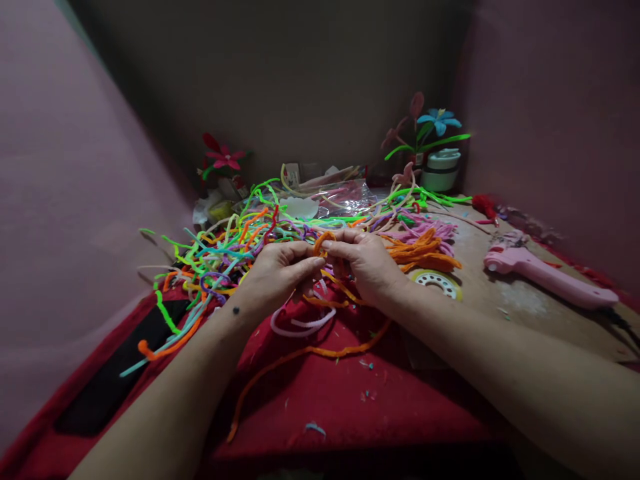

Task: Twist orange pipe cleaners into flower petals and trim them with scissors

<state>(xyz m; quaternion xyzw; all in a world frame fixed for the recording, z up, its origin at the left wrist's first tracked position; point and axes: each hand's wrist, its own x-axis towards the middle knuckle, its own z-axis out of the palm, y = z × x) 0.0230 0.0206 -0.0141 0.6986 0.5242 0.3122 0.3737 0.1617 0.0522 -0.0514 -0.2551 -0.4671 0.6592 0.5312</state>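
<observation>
Both hands meet above the front of a red-covered table, pinching a bent orange pipe cleaner between them. My left hand is closed with thumb and fingertips together on its left side. My right hand grips the loop from the right, thumb over the bend. An orange length trails in a curve on the red cloth below. Just under the fingers lies a pale lilac pipe cleaner, curled round. A bundle of orange pipe cleaners rests right of my right hand.
A tangled heap of coloured pipe cleaners spreads on the left. At right lies a pink corded tool on a brown board, near a tape roll. A black flat object sits front left. Pipe-cleaner flowers stand behind.
</observation>
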